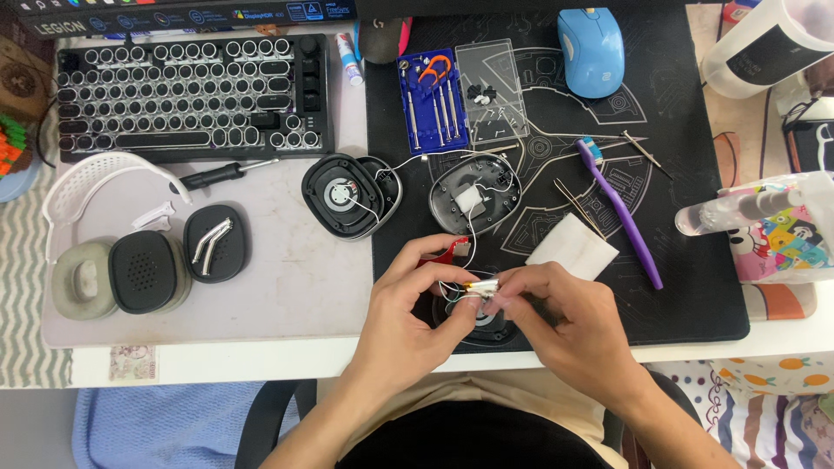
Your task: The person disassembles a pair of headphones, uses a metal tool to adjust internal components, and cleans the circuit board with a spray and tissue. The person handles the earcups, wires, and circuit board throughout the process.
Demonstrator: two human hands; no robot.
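Note:
My left hand (pixel 415 300) and my right hand (pixel 560 317) meet over the front edge of a black desk mat (pixel 695 287). Together their fingertips pinch a small silver battery-like part (pixel 480 286) with thin wires. A red circuit piece (pixel 446 253) sticks up behind my left fingers. Under the hands lies a dark round earcup part (pixel 486 328). Beyond them sit an open earcup with a speaker (pixel 341 194) and an opened grey housing (pixel 473 191), linked by white wire.
A blue screwdriver case (pixel 432 100), clear lid (pixel 492 87), blue mouse (pixel 591 50), purple toothbrush (pixel 618 208), white pad (pixel 572 247) and keyboard (pixel 187 95) lie about. White headband (pixel 87 178), ear cushions (pixel 148 269) and a screwdriver (pixel 224 174) rest left. Bottles (pixel 764 217) stand right.

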